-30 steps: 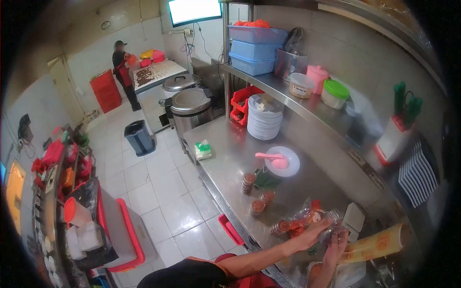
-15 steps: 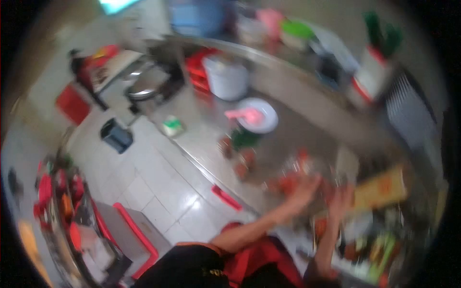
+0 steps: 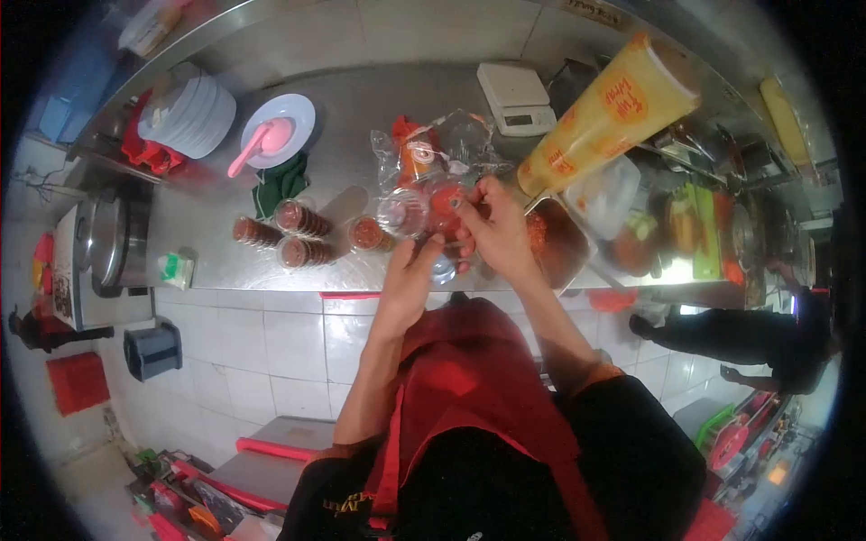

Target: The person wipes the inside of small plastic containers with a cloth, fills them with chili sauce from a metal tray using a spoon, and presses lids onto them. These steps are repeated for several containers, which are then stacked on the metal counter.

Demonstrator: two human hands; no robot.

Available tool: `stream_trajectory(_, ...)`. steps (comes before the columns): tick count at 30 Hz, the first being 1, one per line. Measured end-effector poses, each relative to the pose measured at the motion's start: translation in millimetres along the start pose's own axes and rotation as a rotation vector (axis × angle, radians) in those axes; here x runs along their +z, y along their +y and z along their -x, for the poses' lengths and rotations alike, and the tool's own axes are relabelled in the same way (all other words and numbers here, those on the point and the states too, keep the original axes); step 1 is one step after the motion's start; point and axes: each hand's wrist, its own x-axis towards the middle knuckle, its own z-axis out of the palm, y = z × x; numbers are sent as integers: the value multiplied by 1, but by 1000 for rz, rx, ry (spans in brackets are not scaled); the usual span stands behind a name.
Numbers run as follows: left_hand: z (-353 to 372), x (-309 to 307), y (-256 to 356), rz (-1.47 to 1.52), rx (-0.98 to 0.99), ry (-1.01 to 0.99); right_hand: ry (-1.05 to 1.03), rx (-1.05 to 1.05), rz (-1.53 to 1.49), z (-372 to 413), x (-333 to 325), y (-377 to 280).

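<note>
On the steel counter, my left hand point(image 3: 409, 284) and my right hand point(image 3: 496, 227) meet with fingers curled at a small clear plastic cup with red contents point(image 3: 444, 209). Fingers hide part of this cup. Beside it are stacked clear plastic lids or cups point(image 3: 402, 213), and a clear round piece point(image 3: 442, 269) shows below my fingertips. Just behind lies a crumpled clear plastic bag point(image 3: 465, 140) with a red and orange packet point(image 3: 418, 155). To the left stand several stacks of small cups with brown-red filling point(image 3: 302, 218), plus a separate short stack point(image 3: 369, 233).
A pink ladle point(image 3: 262, 144) rests in a white bowl point(image 3: 305, 101) near a dark green cloth point(image 3: 282, 185). Behind are a digital scale point(image 3: 516, 97) and a tall yellow roll point(image 3: 613, 108). A metal pan point(image 3: 564, 248) holds red food at right. Another person point(image 3: 749, 338) stands far right.
The view has turned and sharpened from a blurred, tilted one. My hands, earlier apart with fingers stretched over the counter, are now together at the small cup.
</note>
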Motion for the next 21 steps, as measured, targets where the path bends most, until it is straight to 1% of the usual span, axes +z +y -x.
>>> stream_trajectory(1,1,-11,-6,-18,-2,-47,-51,-106,134,-3,-2,15)
stream_trajectory(2,5,-19,-8,-18,-8,-48,-103,-213,268,-4,-5,20)
stream_trajectory(3,12,-26,-9,2,-44,10,-101,-210,266,-5,-13,19)
stream_trajectory(4,18,-34,-8,23,-77,68,-234,-75,221,-7,-23,12)
stream_trajectory(5,24,-39,-6,15,-71,84,-368,63,176,-11,-33,8)
stream_trajectory(6,29,-45,-5,15,-72,86,-370,65,175,-21,-41,18)
stream_trajectory(8,37,-52,-3,14,-52,177,-49,-206,534,-56,-55,48)
stream_trajectory(10,41,-56,-2,48,-48,183,101,-322,734,-89,-61,48)
stream_trajectory(11,42,-57,-1,79,-44,190,102,-324,736,-108,-63,51)
stream_trajectory(13,44,-55,1,72,-45,187,-34,-371,818,-146,-64,64)
stream_trajectory(14,46,-55,2,65,-50,187,-34,-373,819,-163,-66,74)
stream_trajectory(16,50,-54,3,64,-54,205,-461,-433,1055,-191,-71,92)
stream_trajectory(17,51,-54,4,63,-61,223,-463,-438,1058,-197,-72,98)
stream_trajectory(19,56,-59,3,65,-48,222,-578,-453,1181,-202,-70,102)
stream_trajectory(20,57,-62,2,64,-35,216,-588,-461,1187,-204,-68,99)
stream_trajectory(21,59,-65,1,69,-35,222,-606,-514,1224,-202,-67,99)
